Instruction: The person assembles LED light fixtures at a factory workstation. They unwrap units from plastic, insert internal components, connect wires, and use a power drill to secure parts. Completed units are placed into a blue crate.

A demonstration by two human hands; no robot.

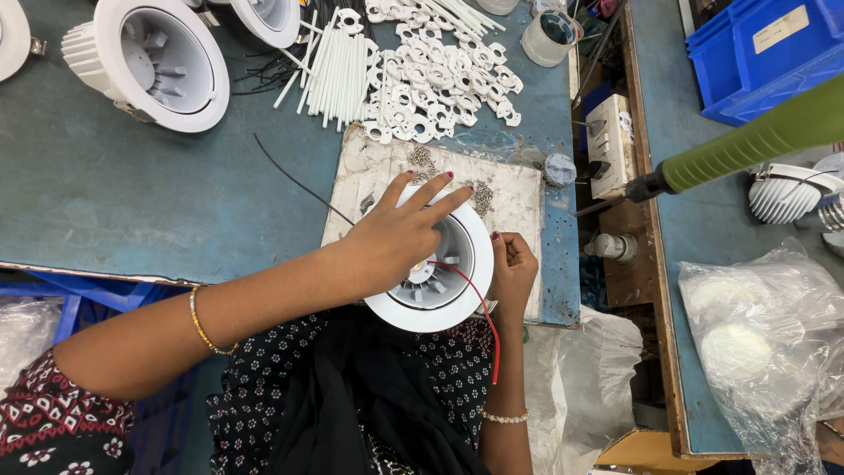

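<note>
While your left hand (pixel 387 242) lies spread across the rim of the white lamp housing (pixel 435 273), fingers fanned and palm down, it pins the housing against the near edge of the surface (pixel 132 202), open side up. That hold appears meant to keep the round body from turning. Your right hand (pixel 512 268) is curled at the housing's right flank, fingers closed; whether it pinches anything you cannot tell from this view. A red wire (pixel 479 321) runs out of the housing's centre and hangs down over your lap, clear of both hands.

Beneath the housing lies a worn white mat (pixel 519 202), with small screws (pixel 482 195) scattered just beyond your fingertips, within easy reach. A thin black wire (pixel 294 180) trails off the mat to the left.

Further out, white plastic rods (pixel 338 66) and white clips (pixel 440 79) are heaped together. Two more housings (pixel 149 62) stand at the far left.

To the right, a green-handled tool (pixel 747 145) hangs over a second bench, with blue bins (pixel 756 48) behind and bagged parts (pixel 756 343) nearer.
</note>
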